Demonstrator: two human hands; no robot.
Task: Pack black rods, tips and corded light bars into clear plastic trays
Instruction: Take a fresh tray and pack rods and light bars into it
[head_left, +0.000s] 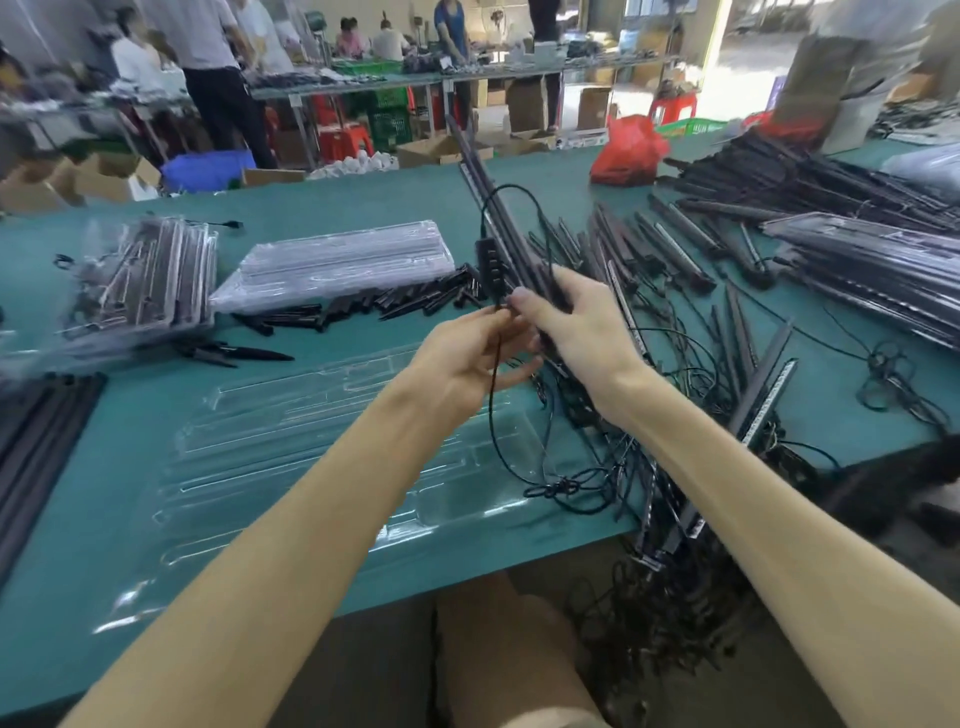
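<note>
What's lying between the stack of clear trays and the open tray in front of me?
Head view: a loose row of black tips lies on the table between the tray stack and the open tray.

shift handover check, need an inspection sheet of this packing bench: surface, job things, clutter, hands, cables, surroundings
surface: green table, crowded
job's things: empty clear plastic tray in front; stack of clear trays behind it; filled trays at left; row of black tips; black rods at left edge; loose black light bars at right
clutter: red plastic bag at far edge
grippers: left hand pinches black cord; right hand grips bundle of black light bars
cables: tangled black cords hang over near edge
surroundings: people at benches, cardboard boxes, red stools behind
</note>
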